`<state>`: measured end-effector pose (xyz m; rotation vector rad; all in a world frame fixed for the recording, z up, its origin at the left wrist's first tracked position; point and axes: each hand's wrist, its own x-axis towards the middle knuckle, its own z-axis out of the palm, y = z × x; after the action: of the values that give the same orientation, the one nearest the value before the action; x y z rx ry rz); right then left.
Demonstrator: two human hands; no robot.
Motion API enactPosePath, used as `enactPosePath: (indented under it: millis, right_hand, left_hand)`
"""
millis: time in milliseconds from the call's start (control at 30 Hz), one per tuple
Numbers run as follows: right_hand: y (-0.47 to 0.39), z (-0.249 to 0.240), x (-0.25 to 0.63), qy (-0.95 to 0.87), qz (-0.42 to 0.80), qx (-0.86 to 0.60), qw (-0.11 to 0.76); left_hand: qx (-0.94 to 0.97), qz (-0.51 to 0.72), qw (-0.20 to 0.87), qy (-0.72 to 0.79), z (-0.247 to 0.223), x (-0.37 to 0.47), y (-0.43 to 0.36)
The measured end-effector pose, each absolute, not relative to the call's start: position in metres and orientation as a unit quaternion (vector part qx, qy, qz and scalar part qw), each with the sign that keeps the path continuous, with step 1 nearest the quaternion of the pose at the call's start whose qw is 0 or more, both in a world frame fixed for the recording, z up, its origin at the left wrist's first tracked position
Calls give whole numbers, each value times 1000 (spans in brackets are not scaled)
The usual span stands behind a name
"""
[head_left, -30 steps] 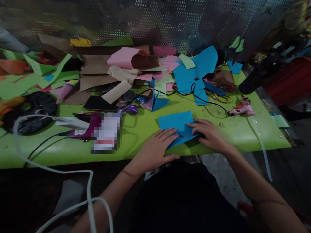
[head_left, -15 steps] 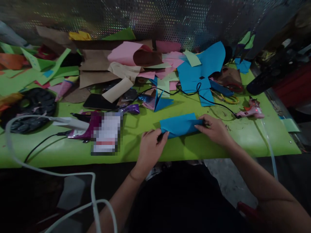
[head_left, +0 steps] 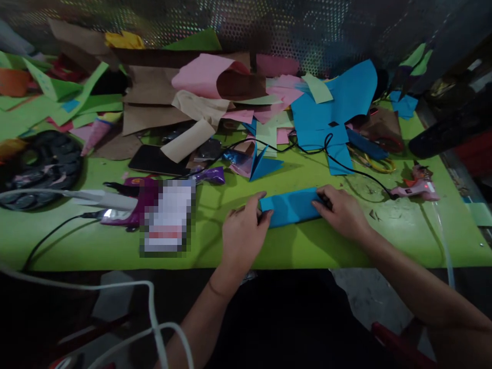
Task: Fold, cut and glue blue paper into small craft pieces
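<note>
A folded strip of blue paper point(head_left: 292, 206) lies low over the green table point(head_left: 215, 246) near its front edge. My left hand point(head_left: 246, 228) pinches the strip's left end between thumb and fingers. At the right end, my right hand point(head_left: 342, 211) grips it in the same way, thumb toward me. Behind the strip stands a small folded blue piece point(head_left: 263, 165) with pointed tips. Larger blue sheets point(head_left: 317, 123) lie farther back.
On the left are a blurred-out phone-like object point(head_left: 169, 218), a purple glue gun point(head_left: 144, 205) and a black tray point(head_left: 46, 169). A pink glue gun point(head_left: 418, 189) with a black cable lies right. Paper scraps cover the back.
The blue paper, loosely folded with an uneven top before, is now a narrower, flatter strip. Both hands still hold its ends. The camera view has shifted slightly.
</note>
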<state>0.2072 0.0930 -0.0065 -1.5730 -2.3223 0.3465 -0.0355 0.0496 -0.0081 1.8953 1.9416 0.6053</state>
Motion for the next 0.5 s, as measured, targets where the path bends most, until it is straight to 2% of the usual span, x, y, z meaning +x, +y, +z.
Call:
enactPosePath:
  millis: [500]
  right_hand:
    - [93, -5, 206, -773, 188, -573, 198]
  left_hand:
    - [691, 201, 159, 676, -10, -37, 51]
